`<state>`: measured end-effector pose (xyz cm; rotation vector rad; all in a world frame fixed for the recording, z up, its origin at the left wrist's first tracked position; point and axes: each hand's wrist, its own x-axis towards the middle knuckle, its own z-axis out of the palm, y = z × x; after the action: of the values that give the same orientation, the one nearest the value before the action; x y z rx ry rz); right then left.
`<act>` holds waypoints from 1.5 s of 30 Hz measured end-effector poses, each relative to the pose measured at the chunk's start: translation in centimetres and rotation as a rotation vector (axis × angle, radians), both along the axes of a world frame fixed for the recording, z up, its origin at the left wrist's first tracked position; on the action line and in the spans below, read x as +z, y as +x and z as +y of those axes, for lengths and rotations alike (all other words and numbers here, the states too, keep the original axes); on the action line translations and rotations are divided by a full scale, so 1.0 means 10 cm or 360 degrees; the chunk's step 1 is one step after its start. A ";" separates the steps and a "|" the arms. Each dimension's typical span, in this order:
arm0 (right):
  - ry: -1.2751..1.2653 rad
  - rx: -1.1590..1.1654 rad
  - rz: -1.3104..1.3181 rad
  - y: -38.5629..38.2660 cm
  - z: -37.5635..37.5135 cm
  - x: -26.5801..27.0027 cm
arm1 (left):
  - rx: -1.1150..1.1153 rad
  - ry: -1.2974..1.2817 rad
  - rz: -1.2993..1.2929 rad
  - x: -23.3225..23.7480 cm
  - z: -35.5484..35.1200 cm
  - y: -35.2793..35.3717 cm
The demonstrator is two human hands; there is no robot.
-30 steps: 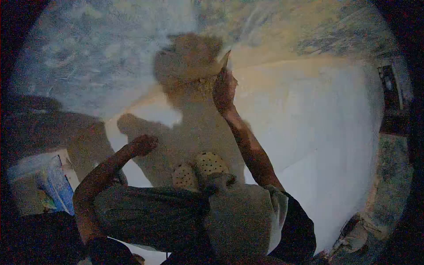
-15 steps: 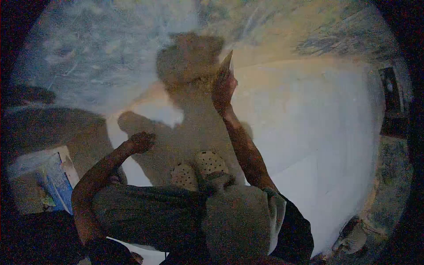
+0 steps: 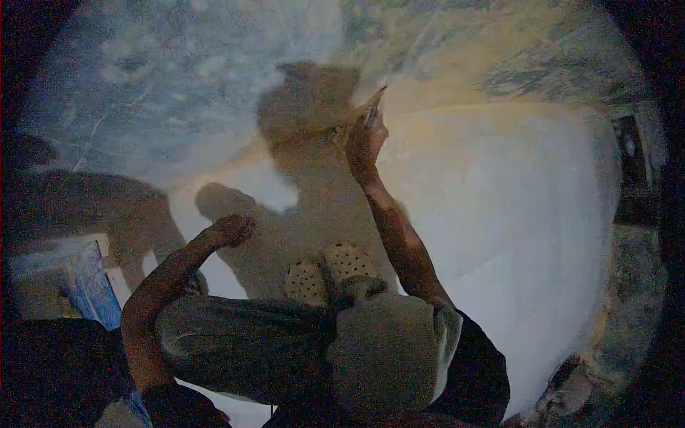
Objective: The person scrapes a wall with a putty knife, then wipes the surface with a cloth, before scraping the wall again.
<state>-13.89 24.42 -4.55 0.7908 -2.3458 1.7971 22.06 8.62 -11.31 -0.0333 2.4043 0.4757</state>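
Note:
My right hand [image 3: 367,139] reaches forward over the large painted surface [image 3: 499,192]. Its fingers are closed round a thin, pointed tool [image 3: 379,98], whose tip points up and to the right; the kind of tool is too dark to tell. To the left, my left hand [image 3: 235,231] is curled above the pale part of the surface, in front of my knee. Whether anything is inside its closed fingers is hidden. My shadow falls across the surface between and beyond my hands.
Perforated clogs [image 3: 307,282] are on my feet near the centre. A blue and white painted sheet [image 3: 93,285] lies at the left, beside a dark shape. Another person's foot [image 3: 571,392] appears at the lower right. A dark framed object [image 3: 631,153] stands at the right edge.
My right hand and the pointed tool have shifted slightly right, the tool tilting further right. The dark shape and shadows at the left have changed place a little.

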 end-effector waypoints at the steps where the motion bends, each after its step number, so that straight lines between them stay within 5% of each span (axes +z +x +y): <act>1: 0.0032 -0.0034 0.0129 0.15 0.01 -0.02 | -0.0017 0.0001 0.0025 0.04 -0.06 0.08; 3: 0.0067 -0.0065 0.0250 0.17 0.02 -0.09 | -0.0125 0.0195 0.0394 0.11 -0.10 0.10; 6: 0.0224 -0.0258 0.0547 0.14 -0.06 -0.07 | 0.0309 0.0329 0.0029 0.38 0.05 -0.14; 8: 0.0046 -0.0255 -0.0172 0.04 -0.21 -0.23 | 0.0745 0.0415 -0.0339 0.60 0.15 -0.36; 9: 0.0039 -0.0267 -0.0177 0.05 -0.22 -0.42 | 0.0951 0.0453 -0.0509 0.66 0.14 -0.40; 10: -0.0058 -0.0172 -0.0003 0.03 -0.25 -0.72 | 0.0942 0.0444 -0.0494 0.36 0.01 -0.25; 12: -0.0157 -0.0080 0.0183 -0.02 -0.17 -0.84 | -0.0628 0.0123 0.0751 -0.56 -0.23 0.17; 14: 0.0371 -0.0117 0.0571 0.01 0.01 -0.61 | -0.0328 0.0079 0.0451 -0.28 -0.19 0.08; 15: 0.0383 -0.0104 0.0565 0.06 -0.01 -0.41 | -0.0021 0.0036 0.0118 -0.11 -0.14 0.09; 18: 0.0134 -0.0038 0.0172 0.15 -0.22 0.19 | -0.0092 -0.0030 -0.0007 0.36 -0.30 0.01; 21: 0.0405 -0.0188 0.0635 0.09 -0.27 -0.06 | -0.0054 0.0089 0.0385 0.26 -0.32 0.06; 24: -0.0655 0.0385 -0.0488 0.19 -0.49 0.02 | -0.0399 -0.0090 0.0207 0.21 -0.59 0.12; 26: 0.0373 -0.0055 0.0450 0.07 -0.05 0.23 | -0.0423 -0.0136 0.0224 0.22 -0.26 0.04; 28: 0.0245 -0.0109 0.0191 0.10 -0.33 0.42 | -0.0437 -0.0102 0.0231 0.43 -0.43 0.06; 30: 0.0105 -0.0169 -0.0078 0.08 -0.36 0.37 | 0.0683 0.0481 -0.0555 1.17 -0.34 -0.31; 31: -0.0245 -0.0046 -0.0271 0.09 -0.39 0.30 | 0.0672 0.0480 -0.0553 1.06 -0.40 -0.24; 33: -0.0609 0.0085 -0.0443 0.03 -0.21 0.32 | -0.0304 -0.0060 0.0564 0.58 -0.38 -0.09; 34: -0.0098 0.0071 -0.0122 0.13 -0.04 0.53 | -0.0304 -0.0064 0.0585 0.33 -0.37 -0.04; 35: 0.0415 0.0047 0.0199 0.23 0.07 0.65 | -0.0223 -0.0086 0.0515 0.09 -0.41 0.02; 37: 0.0380 0.0049 0.0221 0.19 0.33 0.68 | -0.0127 -0.0105 0.0441 -0.03 -0.52 -0.08; 38: 0.0346 0.0050 0.0231 0.13 0.44 0.69 | 0.0235 0.0449 -0.0457 -0.07 -0.75 -0.29; 39: 0.0352 0.0060 0.0235 0.03 0.54 0.72 | 0.0398 0.0783 -0.0898 -0.06 -0.78 -0.33; 40: 0.0431 0.0149 0.0697 -0.12 0.63 0.75 | 0.0591 0.1013 -0.1365 -0.07 -0.81 -0.36; 41: 0.0503 0.0233 0.1160 -0.27 0.74 0.78 | 0.0396 0.0807 -0.0838 -0.05 -0.72 -0.29; 45: 0.0741 0.0473 0.1054 -0.89 0.89 1.00 | -0.0262 0.0041 0.0982 0.20 -0.29 -0.17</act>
<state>-22.79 33.28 5.43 1.5677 -2.2470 0.8185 20.35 5.69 -9.27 0.3710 2.9657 0.4904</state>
